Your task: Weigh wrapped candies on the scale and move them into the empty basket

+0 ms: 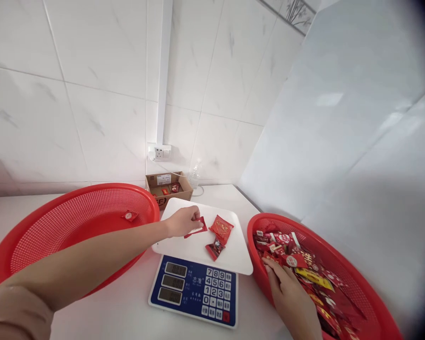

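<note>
My left hand is closed in a pinch on a small red candy packet, held over the white pan of a scale. On that pan, right of the hand, lie a larger red candy packet and a dark red one, touching each other. My right hand reaches into the right red basket, which holds many wrapped candies. Its fingertips are closed at a red packet near the basket's left side; the fingers partly hide the grip.
A blue scale keypad faces me below the pan. The left red basket holds one small red packet in view. Behind the pan stand a cardboard box with a few packets and a clear plastic bottle, near a wall socket.
</note>
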{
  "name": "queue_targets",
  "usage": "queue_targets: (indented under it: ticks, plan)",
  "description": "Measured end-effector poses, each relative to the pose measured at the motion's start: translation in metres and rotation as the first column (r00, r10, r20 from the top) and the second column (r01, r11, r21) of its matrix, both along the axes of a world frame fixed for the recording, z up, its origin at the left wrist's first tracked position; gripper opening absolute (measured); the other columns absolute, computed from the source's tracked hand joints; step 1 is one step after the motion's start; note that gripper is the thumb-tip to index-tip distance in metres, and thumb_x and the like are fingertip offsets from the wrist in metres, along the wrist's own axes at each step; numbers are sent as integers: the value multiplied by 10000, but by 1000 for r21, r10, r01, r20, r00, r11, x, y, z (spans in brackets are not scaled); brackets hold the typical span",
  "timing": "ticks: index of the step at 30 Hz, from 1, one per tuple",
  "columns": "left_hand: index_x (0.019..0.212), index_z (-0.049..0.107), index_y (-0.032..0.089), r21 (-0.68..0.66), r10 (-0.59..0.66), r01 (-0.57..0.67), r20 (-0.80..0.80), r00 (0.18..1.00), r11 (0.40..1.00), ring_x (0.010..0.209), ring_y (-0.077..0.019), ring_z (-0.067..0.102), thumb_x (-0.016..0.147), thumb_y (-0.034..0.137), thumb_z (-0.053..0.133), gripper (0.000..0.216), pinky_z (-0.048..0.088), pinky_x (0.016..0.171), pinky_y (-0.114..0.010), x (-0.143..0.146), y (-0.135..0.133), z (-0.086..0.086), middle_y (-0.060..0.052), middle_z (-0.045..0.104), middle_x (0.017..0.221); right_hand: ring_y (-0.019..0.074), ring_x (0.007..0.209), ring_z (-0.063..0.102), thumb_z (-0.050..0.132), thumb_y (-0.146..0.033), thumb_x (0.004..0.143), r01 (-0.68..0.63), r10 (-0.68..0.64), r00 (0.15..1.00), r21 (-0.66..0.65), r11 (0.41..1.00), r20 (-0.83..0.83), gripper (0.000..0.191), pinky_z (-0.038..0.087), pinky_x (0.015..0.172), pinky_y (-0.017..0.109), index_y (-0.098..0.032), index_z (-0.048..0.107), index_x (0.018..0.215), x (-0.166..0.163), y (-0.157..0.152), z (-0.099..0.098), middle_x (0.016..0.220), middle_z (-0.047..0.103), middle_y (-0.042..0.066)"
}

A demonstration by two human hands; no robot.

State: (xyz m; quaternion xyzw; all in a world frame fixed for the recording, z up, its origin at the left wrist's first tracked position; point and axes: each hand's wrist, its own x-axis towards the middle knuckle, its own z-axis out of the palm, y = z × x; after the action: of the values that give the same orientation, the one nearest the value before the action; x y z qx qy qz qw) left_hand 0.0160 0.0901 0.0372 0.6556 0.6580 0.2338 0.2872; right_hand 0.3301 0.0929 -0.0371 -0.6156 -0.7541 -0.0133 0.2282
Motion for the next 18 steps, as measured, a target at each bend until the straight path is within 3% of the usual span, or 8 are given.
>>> queue_targets:
  ticks: [4, 8, 14, 18]
  plan:
    - [826, 450, 210, 10, 51, -54, 196, 979, 999, 500, -95, 520, 831, 424, 491, 218, 410, 455, -213, -20, -23, 13, 71, 494, 612, 200, 858, 640, 337, -433, 859, -67, 69, 997, 87, 994, -21, 383, 499, 652, 288, -283, 631, 1053, 5, 7, -12, 1066, 656, 51]
    - [833, 442, 226, 15, 123, -131, 247, 961, 991, 465, -89, 469, 832, 526, 412, 300, 384, 438, -207, -42, -49, 23, 76, 476, 587, 225, 945, 619, 344, -427, 847, -98, 102, 994, 121, 988, -25, 395, 497, 752, 323, -251, 613, 1077, 10, 11, -20, 1088, 643, 73]
    - [828, 489, 224, 66, 261, -268, 96, 960, 961, 481, -102, 440, 834, 575, 372, 370, 351, 430, -211, -93, -81, 31, 63, 430, 595, 238, 1033, 586, 324, -369, 838, -209, 211, 977, 135, 969, -6, 393, 462, 860, 350, -252, 624, 1065, 15, 12, -24, 1106, 643, 71]
    - [744, 505, 220, 82, 321, -313, -121, 939, 946, 491, -151, 500, 829, 539, 398, 347, 365, 463, -267, -123, -96, 30, 21, 520, 608, 239, 982, 607, 335, -408, 839, -124, 127, 992, 101, 987, -25, 398, 477, 805, 345, -268, 615, 1084, 13, 10, -21, 1098, 646, 66]
